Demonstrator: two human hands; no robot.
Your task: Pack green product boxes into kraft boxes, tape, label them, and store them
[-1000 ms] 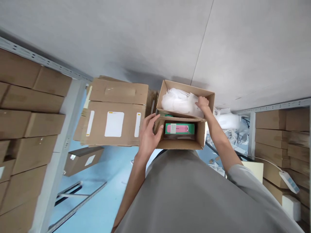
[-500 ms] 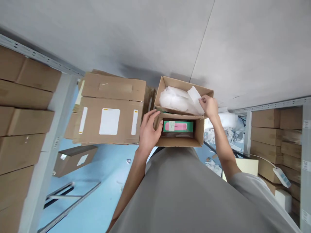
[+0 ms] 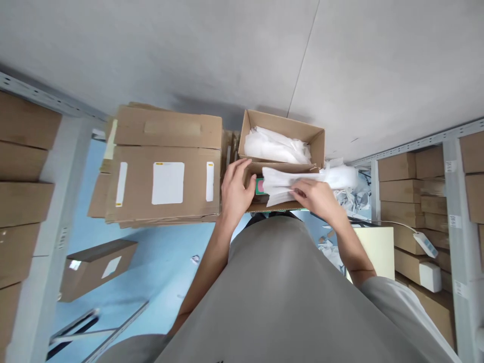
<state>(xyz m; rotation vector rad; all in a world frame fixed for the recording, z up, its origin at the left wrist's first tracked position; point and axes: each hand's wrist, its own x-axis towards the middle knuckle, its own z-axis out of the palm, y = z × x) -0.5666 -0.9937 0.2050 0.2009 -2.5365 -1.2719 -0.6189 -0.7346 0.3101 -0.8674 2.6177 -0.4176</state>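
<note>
An open cardboard box stands close to my body. Its left wall is held by my left hand, with the thumb apart from the fingers at the rim. My right hand pinches a white foam packing sheet, which lies across the opening of this box. Beneath the sheet, the left end of a green and pink package shows; the rest is covered. Just behind stands a second open box, with white foam sheets inside.
To the left is a stack of cardboard boxes with white labels. Shelves of boxes flank both sides. White packing material lies to the right, above a heap of scraps. Another carton stands lower left on the blue floor.
My right hand has brought the white foam sheet from the rear box toward me, over the near box, covering most of the green and pink package. My left hand keeps its place on the box.
</note>
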